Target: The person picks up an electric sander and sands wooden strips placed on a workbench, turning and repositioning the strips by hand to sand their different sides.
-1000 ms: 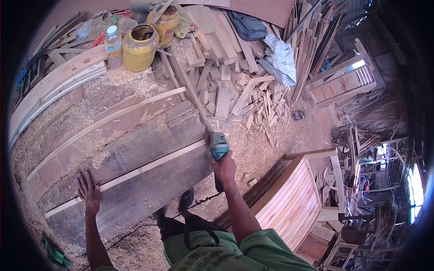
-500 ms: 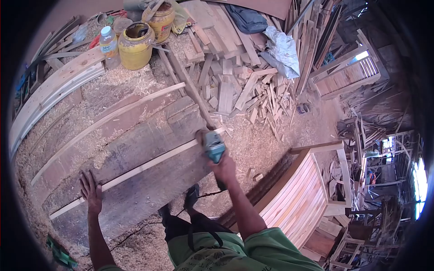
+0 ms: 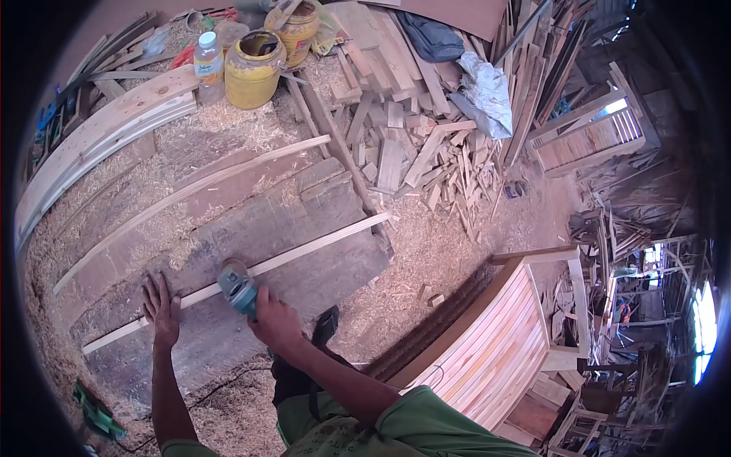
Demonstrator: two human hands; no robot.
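A long, narrow wooden strip (image 3: 327,241) lies across the dark, worn workbench top (image 3: 335,278). My right hand (image 3: 276,320) is wrapped round the body of a teal angle grinder (image 3: 241,291). The grinder's round disc is over the strip near its middle; whether it touches the wood I cannot tell. To the left of it, my left hand (image 3: 161,311) rests with spread fingers on the bench and the strip, its thumb beside the strip's near edge.
A second thin strip (image 3: 190,199) lies farther back among shavings. Yellow tubs (image 3: 253,85) and a plastic bottle (image 3: 208,65) stand behind. Offcuts (image 3: 392,164) are heaped beyond the bench. A slatted wooden piece (image 3: 480,335) stands at right. A green tool (image 3: 97,415) lies lower left.
My right hand has swept the grinder leftward along the strip, from near its far right end to close by my left hand. My left hand stays at about the same spot on the strip.
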